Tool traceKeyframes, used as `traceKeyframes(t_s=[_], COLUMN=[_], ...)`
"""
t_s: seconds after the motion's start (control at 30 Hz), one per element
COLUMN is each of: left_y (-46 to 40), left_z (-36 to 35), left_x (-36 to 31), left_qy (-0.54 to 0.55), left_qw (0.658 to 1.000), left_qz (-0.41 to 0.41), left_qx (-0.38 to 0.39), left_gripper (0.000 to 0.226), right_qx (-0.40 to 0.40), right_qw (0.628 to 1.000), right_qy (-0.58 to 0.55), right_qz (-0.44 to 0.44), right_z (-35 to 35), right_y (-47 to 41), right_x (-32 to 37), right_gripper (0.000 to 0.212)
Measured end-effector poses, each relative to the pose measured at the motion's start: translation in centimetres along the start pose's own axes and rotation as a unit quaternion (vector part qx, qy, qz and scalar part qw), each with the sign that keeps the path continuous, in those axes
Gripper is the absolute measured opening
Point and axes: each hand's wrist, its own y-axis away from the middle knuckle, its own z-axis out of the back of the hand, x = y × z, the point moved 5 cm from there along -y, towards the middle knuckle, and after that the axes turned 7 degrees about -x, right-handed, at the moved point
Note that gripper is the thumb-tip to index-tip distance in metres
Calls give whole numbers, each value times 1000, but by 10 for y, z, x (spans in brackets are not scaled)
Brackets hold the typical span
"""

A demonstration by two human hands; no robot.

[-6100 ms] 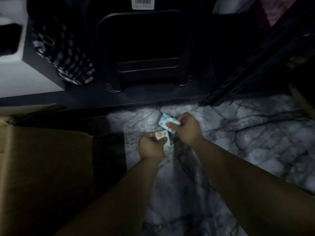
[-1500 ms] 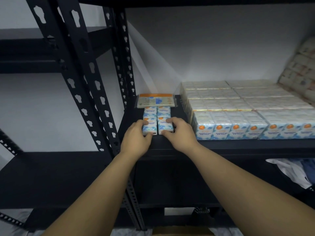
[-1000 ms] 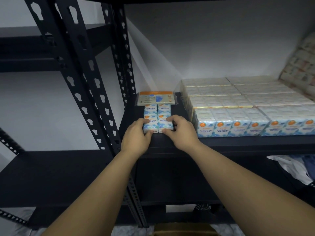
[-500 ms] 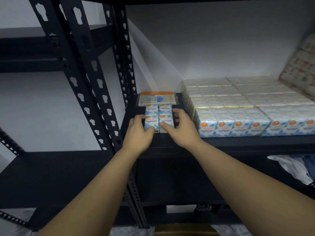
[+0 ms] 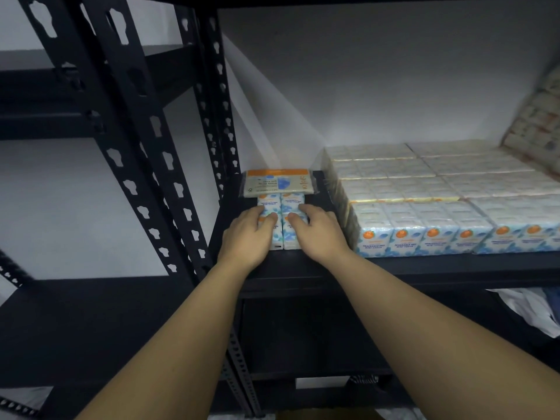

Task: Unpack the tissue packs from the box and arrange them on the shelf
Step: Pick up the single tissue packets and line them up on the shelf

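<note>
Up on the black shelf [image 5: 394, 263], both hands lie on top of a small group of tissue packs [image 5: 292, 204] that sit in two short rows running front to back. The left hand [image 5: 248, 236] lies flat on the left row, its fingers stretched forward over the near pack and its fingertips reaching the pack behind it. The right hand [image 5: 318, 231] lies the same way on the right row, fingers only slightly bent and spread across the wrapper, thumb toward the middle where the two rows meet. Neither hand curls round a pack; both press down on the tops with relaxed, nearly straight fingers. Just beyond the fingertips, touching the far end of the two rows, a flat pack with an orange strip [image 5: 278, 183] lies crosswise. Just to the right of the right hand, with a narrow dark gap of bare shelf between, stands a large block of wrapped tissue bundles [image 5: 424, 207], stacked and set edge to edge along the shelf, their orange dots facing forward. To the left of the left hand rise the slotted black uprights [image 5: 145, 147] of the rack. Below the right forearm, on the lower level, a crumpled white bag [image 5: 533, 310] shows at the edge of view.
</note>
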Motion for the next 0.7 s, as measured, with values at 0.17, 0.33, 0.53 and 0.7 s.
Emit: traceKeyframes(t_s=[0.17,0.33,0.53,0.7], left_y=[-1,-2,-2,-1], left_z=[-2,-3,-3,-2], left_x=[1,4,5,5], left_qy=[-18,-16,-13,-12], left_qw=[1000,1000,1000,1000], left_qz=[-12,-14,-11,-12], left_qx=[2,2,-1,1], left_gripper=[53,52,51,51], right_qx=[10,13,1,-16], right_qw=[1000,1000,1000,1000], right_qy=[3,13,8,13], right_qz=[11,20,19,22], right_z=[1,3,4,3], right_y=[0,1,2,1], right_x=[-2,-3,-3,-2], right_gripper=[56,54,50,46])
